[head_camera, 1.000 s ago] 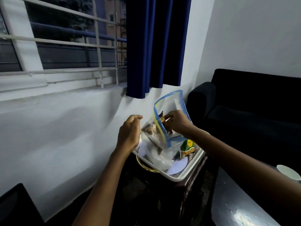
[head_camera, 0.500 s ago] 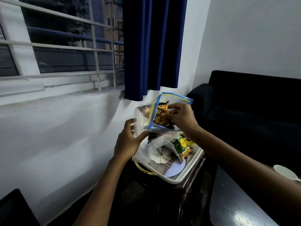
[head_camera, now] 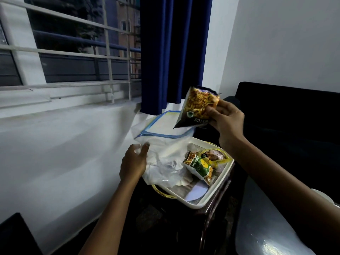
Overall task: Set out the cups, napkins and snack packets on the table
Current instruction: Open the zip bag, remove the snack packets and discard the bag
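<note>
The right hand point(head_camera: 227, 120) pinches a snack packet point(head_camera: 197, 107) by its lower corner, long axis tilted upward, above the zip bag's point(head_camera: 165, 142) mouth. The left hand point(head_camera: 133, 162) grips the bag's near-left side. The glossy table point(head_camera: 266, 227) lies near-right, closest to that right hand.

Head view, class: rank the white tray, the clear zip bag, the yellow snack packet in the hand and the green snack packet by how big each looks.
1. Clear zip bag and white tray: overlapping, too close to rank.
2. Yellow snack packet.
3. Green snack packet, though farther from the camera, so unsure.
</note>
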The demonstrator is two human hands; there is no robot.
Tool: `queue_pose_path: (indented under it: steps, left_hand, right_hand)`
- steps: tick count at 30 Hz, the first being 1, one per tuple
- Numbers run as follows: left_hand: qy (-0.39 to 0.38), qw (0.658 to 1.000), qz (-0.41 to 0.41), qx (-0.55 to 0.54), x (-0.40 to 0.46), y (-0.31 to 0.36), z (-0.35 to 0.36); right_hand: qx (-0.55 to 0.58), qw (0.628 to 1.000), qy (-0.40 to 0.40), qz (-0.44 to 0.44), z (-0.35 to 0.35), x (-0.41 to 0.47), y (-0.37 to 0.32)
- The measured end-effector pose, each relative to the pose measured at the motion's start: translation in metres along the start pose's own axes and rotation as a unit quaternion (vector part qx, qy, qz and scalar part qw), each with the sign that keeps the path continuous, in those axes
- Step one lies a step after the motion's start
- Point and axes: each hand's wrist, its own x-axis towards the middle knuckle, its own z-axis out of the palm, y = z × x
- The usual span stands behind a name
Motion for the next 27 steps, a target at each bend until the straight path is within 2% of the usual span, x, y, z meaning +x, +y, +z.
queue_pose_path:
  steps: [3,6,9,12,15,19,21,27]
  left_hand:
    - [0.016,0.997,-0.043,-0.060,0.001,-0.001,-0.001]
    - [0.044,0.992,-0.071,-0.095,0.000,0.001,0.000]
    - [0.071,0.985,-0.090,-0.127,0.000,0.003,0.000]
    - [0.110,0.980,-0.096,-0.136,0.000,0.006,-0.003]
    - [0.145,0.975,-0.085,-0.146,-0.001,0.011,-0.005]
    - [0.155,0.969,-0.072,-0.177,-0.001,0.013,-0.003]
    - [0.154,0.968,-0.063,-0.185,-0.001,0.013,-0.002]
    - [0.141,0.965,-0.041,-0.219,-0.002,0.016,0.003]
  right_hand:
    - [0.037,0.997,0.062,-0.011,-0.008,0.004,-0.008]
    - [0.024,0.994,0.107,-0.021,-0.020,0.005,-0.005]
    - [-0.056,0.993,0.106,0.003,-0.033,0.002,0.015]
    - [-0.183,0.980,0.061,0.057,-0.046,-0.005,0.047]
    - [-0.329,0.940,-0.004,0.086,-0.050,-0.013,0.080]
    - [-0.516,0.841,-0.155,0.049,-0.046,-0.029,0.121]
    - [-0.547,0.815,-0.186,0.044,-0.042,-0.036,0.135]
    - [-0.604,0.769,-0.206,0.013,-0.037,-0.047,0.155]
